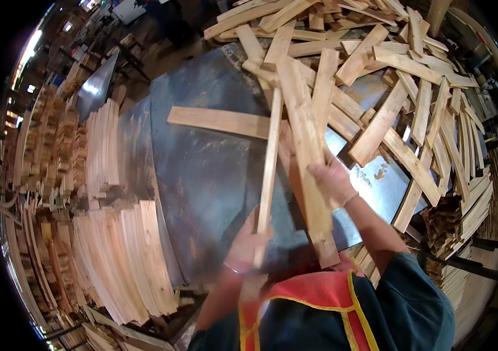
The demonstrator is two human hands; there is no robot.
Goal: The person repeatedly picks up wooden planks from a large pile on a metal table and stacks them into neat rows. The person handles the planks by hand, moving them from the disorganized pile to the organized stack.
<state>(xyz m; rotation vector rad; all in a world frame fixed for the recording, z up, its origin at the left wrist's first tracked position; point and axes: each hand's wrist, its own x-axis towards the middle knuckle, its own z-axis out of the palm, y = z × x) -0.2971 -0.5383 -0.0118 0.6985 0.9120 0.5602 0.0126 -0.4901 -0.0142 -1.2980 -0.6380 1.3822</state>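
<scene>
Seen from above: left hand (243, 245) closed on the near end of a thin slat (269, 169), right hand (332, 180) clamped on a wide board (307, 158), both over a grey metal table (202, 175). Probably light, stiff, rough-edged wood, best gripped near one end. Loose pile (413, 88) beyond; neat stacks (120, 257) at left.

You get warm, dim indoor light, with glare off the metal desk (202, 169). Your left hand (248, 244) is motion-blurred, and fisheye edges bend into black.
</scene>
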